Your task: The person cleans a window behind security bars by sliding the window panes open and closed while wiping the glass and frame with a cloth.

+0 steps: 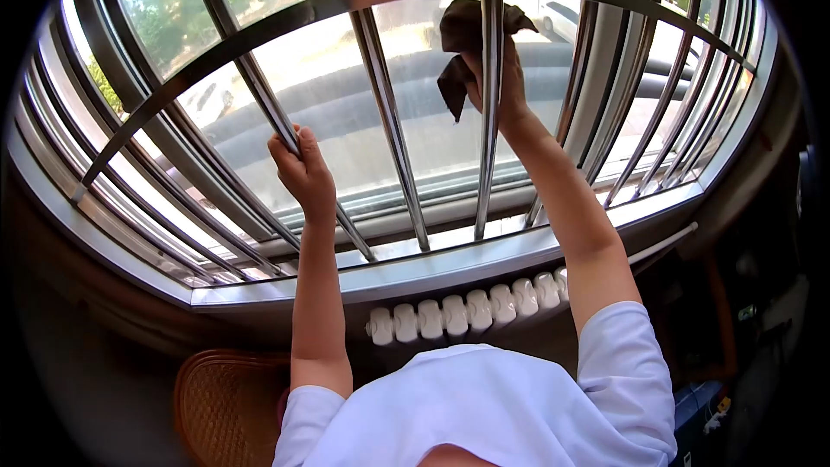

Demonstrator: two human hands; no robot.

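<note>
My left hand (304, 169) is wrapped round a shiny metal bar (270, 108) of the window grille, left of centre. Reaching between the bars further right, my right hand (501, 78) holds a dark brown cloth (463, 28) up at the window glass (437, 112). One upright bar (490, 138) passes in front of the cloth and part of that hand. The cloth hangs in folds above and to the left of the fingers.
A curved metal crossbar (303, 9) spans the upright bars. Below the sill (415, 265) is a white radiator (454, 315). A woven chair back (226, 406) stands at the lower left, and dark furniture is at the right.
</note>
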